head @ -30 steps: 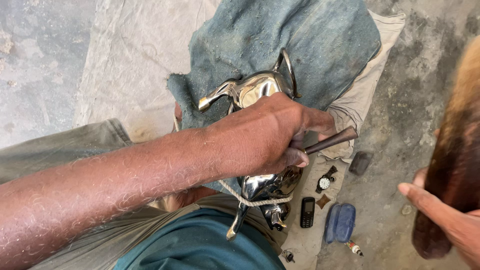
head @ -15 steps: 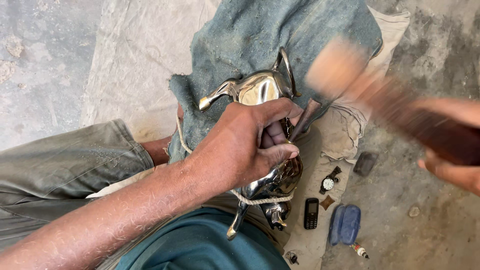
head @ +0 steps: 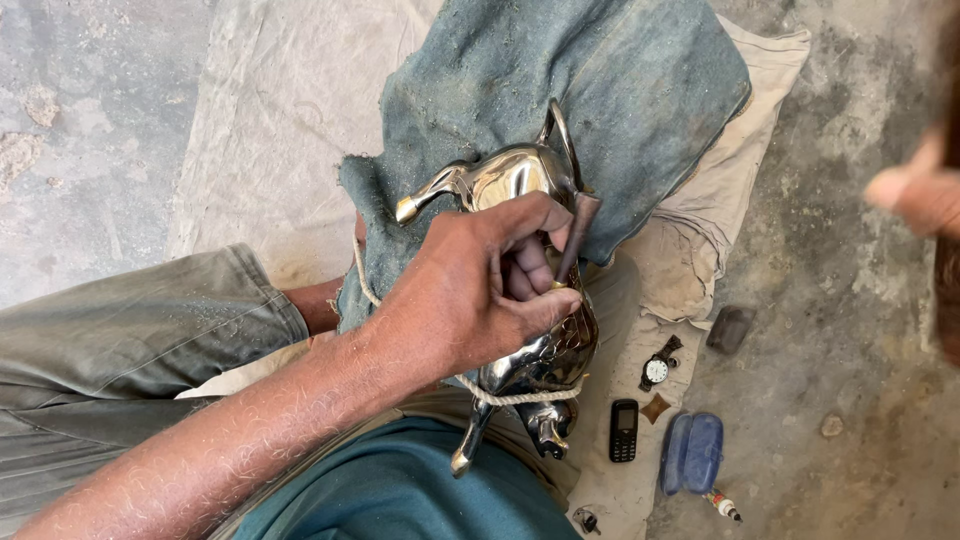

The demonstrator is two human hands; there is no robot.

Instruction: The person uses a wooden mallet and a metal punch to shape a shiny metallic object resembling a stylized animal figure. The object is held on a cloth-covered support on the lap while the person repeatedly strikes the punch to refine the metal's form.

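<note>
across the worker's lap, on blue cloth (head: 620, 90), the left hand (head: 470, 290) has fingers clamped on a punch (head: 575, 235) against the rope-tied polished metal figure (head: 520, 180), judged heavy, rigid, slippery; right hand (head: 915, 195) blurred, grip indiscernible.

Metal animal figurine on a cloth in the lap, small things on the ground to its right.

The figurine (head: 520, 270) lies on the cloth (head: 600, 90), a rope (head: 520, 397) around its lower part. The left hand (head: 480, 285) rests on it, holding a chisel (head: 572, 240) against its top. Right of it lie a wristwatch (head: 656, 369), a mobile phone (head: 624, 430) and a spectacle case (head: 691, 452). The right hand (head: 915, 190) is well apart at the right edge.
</note>
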